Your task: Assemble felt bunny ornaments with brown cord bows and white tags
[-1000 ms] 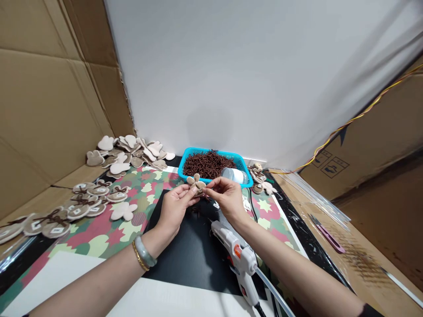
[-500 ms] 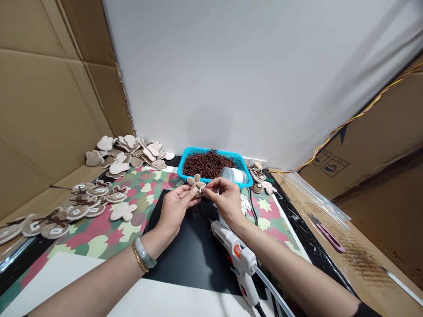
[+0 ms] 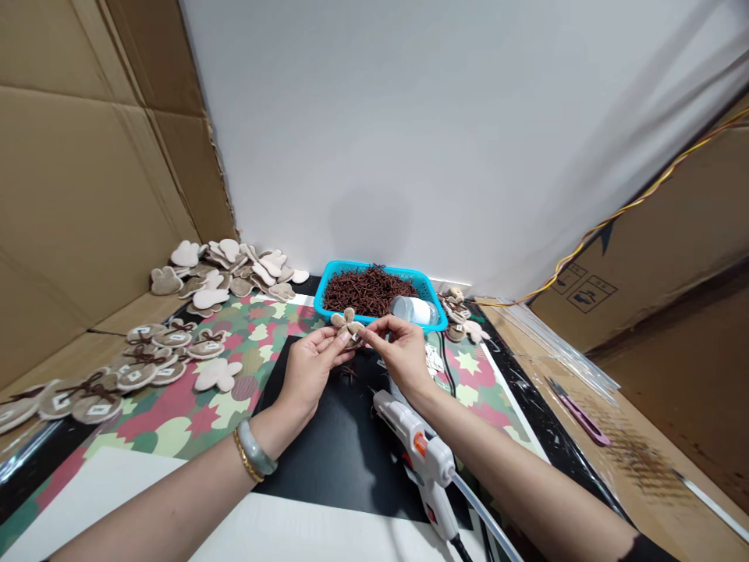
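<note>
My left hand [image 3: 310,371] pinches a beige felt animal-shaped patch [image 3: 346,320] with rounded ears, held just in front of the blue basket [image 3: 325,269]. From the other side, the thumb and fingers of my right hand [image 3: 403,351] close on the patch's right edge, by a small white label. Below my right forearm lies a white glue gun [image 3: 430,460] with a clear glue stick in its back. Brown twisted ties [image 3: 368,290] fill the basket, where a clear plastic cup [image 3: 413,310] also lies on its side.
Several patches with brown bows [image 3: 137,363] lie at left, below a pile of plain patches [image 3: 234,269]. A black mat [image 3: 328,453] covers the middle of the patterned sheet. White labels [image 3: 434,361] sit right of my hand. A pink-handled cutter [image 3: 579,414] rests on cardboard at right.
My right fingertips have shifted slightly at the patch's right edge, over the white label. Everything else stays in place.
</note>
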### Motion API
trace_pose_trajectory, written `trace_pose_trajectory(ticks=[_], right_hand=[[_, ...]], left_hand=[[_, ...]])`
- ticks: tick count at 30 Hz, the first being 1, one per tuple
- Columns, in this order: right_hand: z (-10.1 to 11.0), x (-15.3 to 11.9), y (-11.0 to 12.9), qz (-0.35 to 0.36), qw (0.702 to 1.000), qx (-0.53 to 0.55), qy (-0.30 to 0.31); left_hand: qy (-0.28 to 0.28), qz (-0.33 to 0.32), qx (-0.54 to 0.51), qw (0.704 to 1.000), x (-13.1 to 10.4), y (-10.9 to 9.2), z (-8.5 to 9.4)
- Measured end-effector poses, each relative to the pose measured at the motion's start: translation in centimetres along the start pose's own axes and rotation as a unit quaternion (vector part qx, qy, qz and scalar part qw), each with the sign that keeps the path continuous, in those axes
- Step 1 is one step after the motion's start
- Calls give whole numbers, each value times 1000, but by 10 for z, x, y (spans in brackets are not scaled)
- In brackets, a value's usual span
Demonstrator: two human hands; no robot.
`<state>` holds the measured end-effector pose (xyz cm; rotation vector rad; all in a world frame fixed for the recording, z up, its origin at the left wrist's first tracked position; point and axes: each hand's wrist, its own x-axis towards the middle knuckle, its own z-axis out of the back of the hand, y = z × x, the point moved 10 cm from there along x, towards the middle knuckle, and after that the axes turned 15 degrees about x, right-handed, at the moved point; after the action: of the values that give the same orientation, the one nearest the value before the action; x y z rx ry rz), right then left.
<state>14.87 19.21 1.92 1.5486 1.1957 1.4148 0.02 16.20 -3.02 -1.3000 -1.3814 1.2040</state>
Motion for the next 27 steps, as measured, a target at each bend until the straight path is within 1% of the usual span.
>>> trace_pose_trajectory(ticks=[7, 14, 20, 24, 27], right_hand=[[-1, 2, 4, 7, 1000, -2, -2], [-2, 4, -9, -41, 999, 8, 13], [-3, 6, -10, -35, 999, -12, 21], [-7, 7, -14, -45, 997, -33, 56], [-12, 5, -20, -66, 994, 4, 87]], left_hand=[[1, -1, 1, 1000, -1, -1, 0], [-5, 4, -12, 1000, 0, 2, -1], [6, 28, -47, 999, -2, 4, -4], [-2, 48, -54, 997, -2, 9, -3], [-10, 62, -52, 997, -1, 12, -1]])
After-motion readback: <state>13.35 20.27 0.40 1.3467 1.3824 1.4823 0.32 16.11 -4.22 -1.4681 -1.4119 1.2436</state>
